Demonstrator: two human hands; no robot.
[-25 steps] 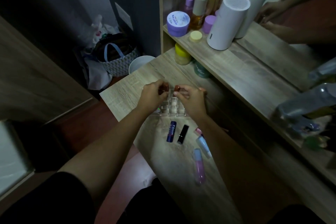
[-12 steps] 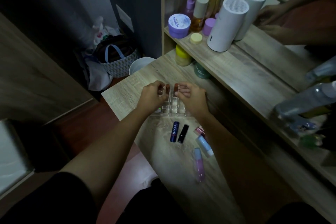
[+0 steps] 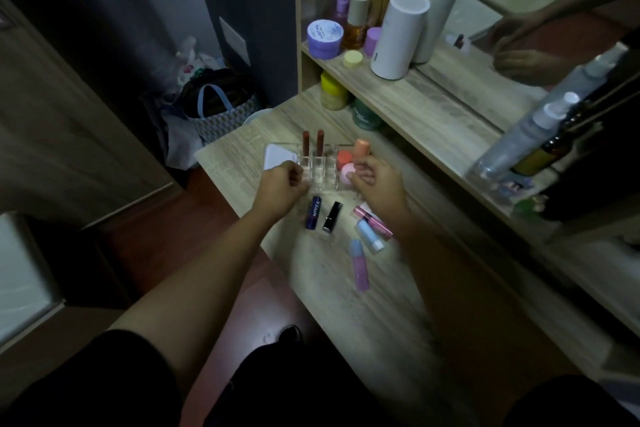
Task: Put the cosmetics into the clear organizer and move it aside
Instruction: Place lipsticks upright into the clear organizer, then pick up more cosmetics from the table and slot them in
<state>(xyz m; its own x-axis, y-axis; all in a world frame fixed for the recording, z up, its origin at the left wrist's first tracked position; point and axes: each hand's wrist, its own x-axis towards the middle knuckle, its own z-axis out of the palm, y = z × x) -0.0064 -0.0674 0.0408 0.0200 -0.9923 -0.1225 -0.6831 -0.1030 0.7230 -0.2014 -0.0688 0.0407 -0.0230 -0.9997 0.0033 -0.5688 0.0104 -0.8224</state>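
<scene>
Compared with half a second earlier, both hands have drawn back from the clear acrylic organizer (image 3: pixel 320 166) toward the near edge of the light wood-grain vanity top (image 3: pixel 346 288), uncovering compartments that were hidden beneath them. The organizer stands near the far left corner of the top. Two slim reddish-brown lip tubes (image 3: pixel 312 144) stand upright, side by side, in its back slots, as before. Now exposed are a white flat compact (image 3: pixel 278 157) at its left end and, at its right end, a coral round pot (image 3: pixel 344 159) and a pink round pot (image 3: pixel 347 173).

The left hand (image 3: pixel 282 189) is curled with fingers clenched; nothing can be seen inside it. It hovers just at the organizer's near left corner. The right hand (image 3: pixel 375 184) has its fingers loosely bent beside an upright peach-coloured tube (image 3: pixel 360 151); whether they grip it cannot be told.

Still lying on the top, near the organizer: a dark blue lip-balm stick (image 3: pixel 313 212) lettered "NIVEA" in white, a glossy black lipstick case (image 3: pixel 332 217), a pink slim tube (image 3: pixel 374 221), a pale blue and white stick (image 3: pixel 370 236) and a lilac-pink tube with a blue cap (image 3: pixel 358 265). The print on the lavender round jar (image 3: pixel 325 38) on the shelf is too blurred to read.
</scene>
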